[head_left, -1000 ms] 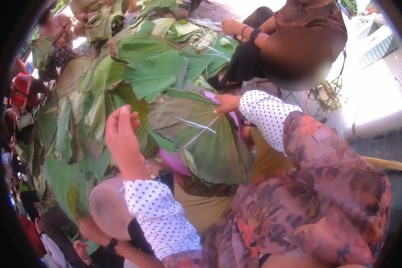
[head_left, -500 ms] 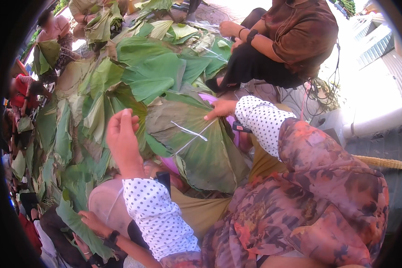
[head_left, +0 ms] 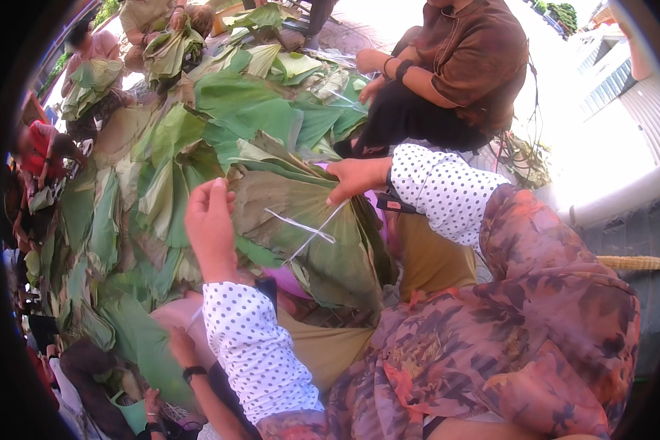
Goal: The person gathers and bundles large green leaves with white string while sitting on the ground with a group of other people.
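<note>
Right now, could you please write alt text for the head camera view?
A person's right hand grips a bundle of large green-brown leaves crossed by white string, while the left hand hovers beside it, fingers curled. More leaves spread in a heap beyond, with other people around them.

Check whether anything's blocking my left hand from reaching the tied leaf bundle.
Nothing visible stands between your left hand and the leaf bundle; your right hand grips the bundle's edge.
</note>
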### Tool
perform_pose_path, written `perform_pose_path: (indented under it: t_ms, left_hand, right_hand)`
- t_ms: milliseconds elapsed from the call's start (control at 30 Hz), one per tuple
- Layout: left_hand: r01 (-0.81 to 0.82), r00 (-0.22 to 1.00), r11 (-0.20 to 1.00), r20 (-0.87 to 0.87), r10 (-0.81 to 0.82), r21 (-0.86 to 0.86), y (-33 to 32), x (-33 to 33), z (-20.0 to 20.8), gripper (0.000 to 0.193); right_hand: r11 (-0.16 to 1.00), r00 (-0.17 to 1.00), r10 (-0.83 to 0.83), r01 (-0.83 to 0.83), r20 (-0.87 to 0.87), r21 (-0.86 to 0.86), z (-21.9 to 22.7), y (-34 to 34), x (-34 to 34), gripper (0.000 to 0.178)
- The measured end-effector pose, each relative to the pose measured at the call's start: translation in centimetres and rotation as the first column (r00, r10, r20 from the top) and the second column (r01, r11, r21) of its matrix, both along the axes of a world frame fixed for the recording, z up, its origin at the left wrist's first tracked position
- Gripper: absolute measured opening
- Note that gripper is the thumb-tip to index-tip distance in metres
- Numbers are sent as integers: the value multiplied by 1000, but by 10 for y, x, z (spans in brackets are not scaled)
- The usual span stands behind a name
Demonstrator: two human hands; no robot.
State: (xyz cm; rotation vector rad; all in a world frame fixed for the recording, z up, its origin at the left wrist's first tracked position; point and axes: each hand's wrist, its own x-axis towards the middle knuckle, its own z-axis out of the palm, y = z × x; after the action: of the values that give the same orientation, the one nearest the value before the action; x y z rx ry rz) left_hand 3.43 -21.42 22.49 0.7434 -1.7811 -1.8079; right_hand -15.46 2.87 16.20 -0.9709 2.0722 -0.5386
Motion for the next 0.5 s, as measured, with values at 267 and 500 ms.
perform_pose_path:
  t_ms: [267, 500]
  left_hand:
    - [31, 999, 1000, 14, -31, 2, 2, 1, -2, 20]
    - [-81, 995, 996, -67, 78, -37, -12, 7, -9, 20]
  right_hand:
    - [967, 966, -239, 229, -97, -109, 3, 6, -6, 68]
    - [633, 678, -581, 724, 450, -274, 21, 5, -12, 55]
